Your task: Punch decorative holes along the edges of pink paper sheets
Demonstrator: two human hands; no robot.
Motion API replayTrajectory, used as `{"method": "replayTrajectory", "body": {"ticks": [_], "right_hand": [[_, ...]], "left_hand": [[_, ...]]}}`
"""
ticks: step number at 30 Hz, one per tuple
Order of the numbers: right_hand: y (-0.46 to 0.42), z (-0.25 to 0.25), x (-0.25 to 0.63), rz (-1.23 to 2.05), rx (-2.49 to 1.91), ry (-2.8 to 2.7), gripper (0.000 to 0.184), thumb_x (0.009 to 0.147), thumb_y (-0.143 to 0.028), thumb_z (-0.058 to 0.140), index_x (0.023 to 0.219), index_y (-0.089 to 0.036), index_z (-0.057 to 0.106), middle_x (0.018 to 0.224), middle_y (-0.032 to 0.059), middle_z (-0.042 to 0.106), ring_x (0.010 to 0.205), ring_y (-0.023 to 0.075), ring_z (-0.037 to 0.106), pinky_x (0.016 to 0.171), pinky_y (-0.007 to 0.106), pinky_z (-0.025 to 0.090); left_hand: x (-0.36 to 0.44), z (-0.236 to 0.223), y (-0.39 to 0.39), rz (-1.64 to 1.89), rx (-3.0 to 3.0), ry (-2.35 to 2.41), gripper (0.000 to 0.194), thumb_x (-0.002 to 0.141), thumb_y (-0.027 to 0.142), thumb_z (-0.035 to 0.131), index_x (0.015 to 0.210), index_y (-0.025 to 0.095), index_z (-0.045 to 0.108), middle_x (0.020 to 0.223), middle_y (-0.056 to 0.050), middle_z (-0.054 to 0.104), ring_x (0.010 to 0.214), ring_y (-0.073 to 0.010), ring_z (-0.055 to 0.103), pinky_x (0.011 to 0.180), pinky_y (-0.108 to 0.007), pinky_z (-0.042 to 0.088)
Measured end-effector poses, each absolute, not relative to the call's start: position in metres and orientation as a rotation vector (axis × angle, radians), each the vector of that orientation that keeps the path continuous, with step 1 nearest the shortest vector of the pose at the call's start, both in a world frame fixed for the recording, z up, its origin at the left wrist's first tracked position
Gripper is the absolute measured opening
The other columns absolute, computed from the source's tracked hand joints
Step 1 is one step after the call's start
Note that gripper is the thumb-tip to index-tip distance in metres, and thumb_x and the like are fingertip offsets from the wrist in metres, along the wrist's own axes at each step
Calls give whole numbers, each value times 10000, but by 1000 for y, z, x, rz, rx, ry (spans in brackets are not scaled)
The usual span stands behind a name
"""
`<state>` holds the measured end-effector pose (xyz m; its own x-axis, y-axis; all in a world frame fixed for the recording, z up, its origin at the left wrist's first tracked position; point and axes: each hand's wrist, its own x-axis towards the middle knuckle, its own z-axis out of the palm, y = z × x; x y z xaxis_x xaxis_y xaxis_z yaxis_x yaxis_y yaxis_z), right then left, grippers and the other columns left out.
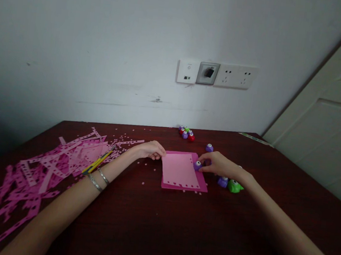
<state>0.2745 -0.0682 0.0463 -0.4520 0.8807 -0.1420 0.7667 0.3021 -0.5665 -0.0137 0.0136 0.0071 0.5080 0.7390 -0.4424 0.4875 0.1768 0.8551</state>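
Observation:
A light pink sheet of paper [180, 167] lies over a darker pink sheet [203, 184] on the table. Small holes run along its bottom edge and near its upper right corner. My left hand [151, 149], with bracelets on the wrist, pinches the paper's left edge near the top. At the right edge, the fingers of my right hand [215, 163] are closed on a small purple craft punch [197, 165] with an eye-like top. Another purple punch [209, 148] sits just behind that hand. Beside the right forearm are a purple punch [222, 182] and a green punch [235, 186].
Punched pink paper strips [50, 167] are heaped on the left, with a yellow utility knife [98, 161] on them. Several coloured punches [185, 133] stand near the wall. Tiny paper bits dot the dark table [135, 229]. Sockets [235, 76] are on the wall.

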Motion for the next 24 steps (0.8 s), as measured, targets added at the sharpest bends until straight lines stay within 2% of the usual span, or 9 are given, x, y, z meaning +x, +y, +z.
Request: {"method": "replayTrajectory", "body": {"ticks": [24], "right_hand": [[-67,46,275,810,-1503,-2383,297,704,-317,626,940,-143,675,782,43,648,604,118,546,510,211,426]], "left_hand": [[-10,6,12,261,1445,1152,186,565,249,678,714,141,655,542,7,509,543,-92,453,521,-254,321]]}}
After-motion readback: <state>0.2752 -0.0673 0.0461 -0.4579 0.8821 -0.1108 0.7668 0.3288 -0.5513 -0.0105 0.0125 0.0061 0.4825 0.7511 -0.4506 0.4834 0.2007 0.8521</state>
